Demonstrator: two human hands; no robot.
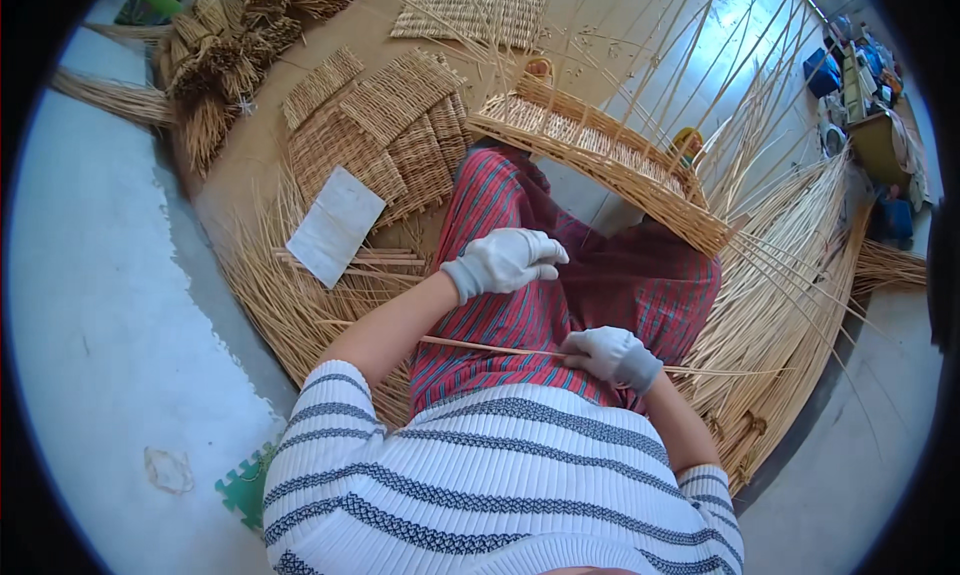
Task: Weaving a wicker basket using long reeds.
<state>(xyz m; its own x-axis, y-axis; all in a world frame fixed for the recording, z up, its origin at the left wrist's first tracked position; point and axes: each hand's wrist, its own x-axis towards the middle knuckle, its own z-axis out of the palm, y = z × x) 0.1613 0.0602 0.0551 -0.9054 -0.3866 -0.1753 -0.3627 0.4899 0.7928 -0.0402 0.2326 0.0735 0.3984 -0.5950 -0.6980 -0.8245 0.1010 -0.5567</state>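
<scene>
My left hand [508,262], in a white-and-grey glove, is raised over my striped-clothed leg [480,195] with its fingers slightly bent and apart, holding nothing. My right hand [606,356], gloved alike, grips a thin pale reed strip [480,346] that lies crosswise over my lap. Beyond my hands a long, narrow woven basket [590,148] rests by my knees, with many long upright reeds rising from it.
Woven mats [370,145] and a white sheet [335,225] lie at left, below bundles of straw [210,65]. Loose reeds [785,305] spread at right. A green foam mat piece [240,495] lies lower left. Bins and clutter [865,85] line the far right.
</scene>
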